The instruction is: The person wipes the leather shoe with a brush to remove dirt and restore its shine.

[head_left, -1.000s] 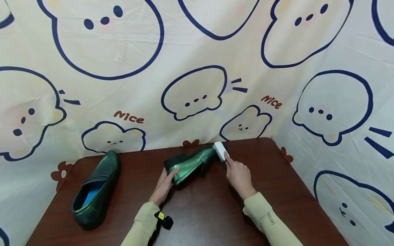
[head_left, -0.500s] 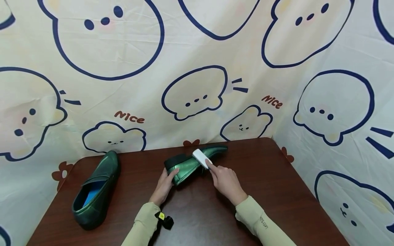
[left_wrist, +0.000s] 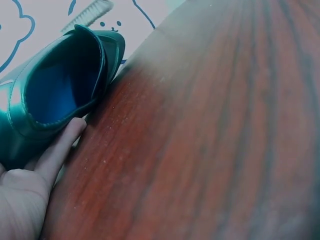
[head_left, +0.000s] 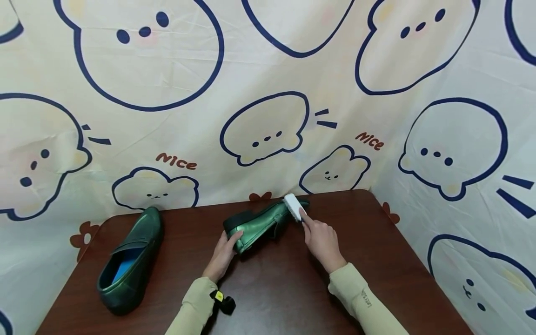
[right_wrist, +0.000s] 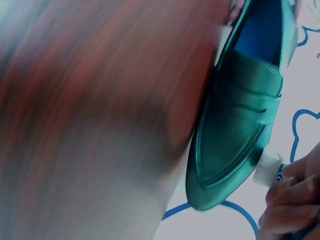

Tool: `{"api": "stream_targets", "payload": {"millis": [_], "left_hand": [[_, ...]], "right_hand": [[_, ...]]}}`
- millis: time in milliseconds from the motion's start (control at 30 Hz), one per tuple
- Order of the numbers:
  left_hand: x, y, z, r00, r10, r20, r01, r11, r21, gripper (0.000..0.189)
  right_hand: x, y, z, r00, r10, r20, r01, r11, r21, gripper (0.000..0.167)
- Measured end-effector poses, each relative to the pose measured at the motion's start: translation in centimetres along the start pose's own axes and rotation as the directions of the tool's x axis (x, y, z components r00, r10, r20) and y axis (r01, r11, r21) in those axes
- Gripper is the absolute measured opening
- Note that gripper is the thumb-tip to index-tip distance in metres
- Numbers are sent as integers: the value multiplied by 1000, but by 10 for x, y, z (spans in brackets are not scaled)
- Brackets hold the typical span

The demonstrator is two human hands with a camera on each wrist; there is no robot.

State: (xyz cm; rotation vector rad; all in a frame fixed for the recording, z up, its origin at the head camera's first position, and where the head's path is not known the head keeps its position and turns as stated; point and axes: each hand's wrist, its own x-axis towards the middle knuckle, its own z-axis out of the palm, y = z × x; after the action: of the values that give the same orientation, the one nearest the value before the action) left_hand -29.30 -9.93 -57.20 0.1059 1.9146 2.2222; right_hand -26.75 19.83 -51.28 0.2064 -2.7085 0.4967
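A green loafer (head_left: 259,225) with a dark heel and blue insole lies on its side near the back of the table. My left hand (head_left: 222,255) grips it round the heel end; in the left wrist view a finger (left_wrist: 67,137) lies along the shoe's collar. My right hand (head_left: 323,239) holds a white brush (head_left: 295,207) against the side of the loafer close to the toe. In the right wrist view the brush head (right_wrist: 268,169) meets the edge of the shoe's front, and the curled fingers (right_wrist: 292,200) wrap its handle.
A second green loafer (head_left: 133,260) stands upright on the left of the brown wooden table (head_left: 284,298). A patterned cloth (head_left: 268,70) hangs close behind the table and along its right side. A black device with a yellow mark (head_left: 224,301) is at my left wrist.
My right hand swept the brush from the toe back to the shoe's middle, then forward again towards the toe. The left hand and both shoes stay in place.
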Motion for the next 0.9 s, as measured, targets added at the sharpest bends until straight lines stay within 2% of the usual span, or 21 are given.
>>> {"api": "stream_targets", "payload": {"millis": [200,300,400,533,633,800,900], "left_hand": [[-1,0,1,1000,4,-5,-4,1000,-6,66],[-1,0,0,1000,3,-8,-3,1000,2,67],[-1,0,0,1000,4,-9,-4,1000,9,67],[-1,1,-1,1000,3,-18,-3,1000,12,67],[0,1,-1,1000,5,-24,-5,1000,21,68],[1,0,0,1000,7,-2,-7,1000,15,68],[0,1,0,1000,8,-7,-8,1000,10,68]], "right_hand": [[-8,-20,-1,991,-125,53,119,987,107,49],[-9,-30,0,980,-184,76,175,979,106,48],[-8,-34,1,974,-204,98,194,976,101,47],[-5,-30,5,977,-184,111,174,980,96,48],[-3,-21,6,985,-151,85,145,986,77,49],[2,-8,5,1000,-15,-8,15,1000,26,48],[4,-8,4,999,45,-17,-44,998,39,46]]}}
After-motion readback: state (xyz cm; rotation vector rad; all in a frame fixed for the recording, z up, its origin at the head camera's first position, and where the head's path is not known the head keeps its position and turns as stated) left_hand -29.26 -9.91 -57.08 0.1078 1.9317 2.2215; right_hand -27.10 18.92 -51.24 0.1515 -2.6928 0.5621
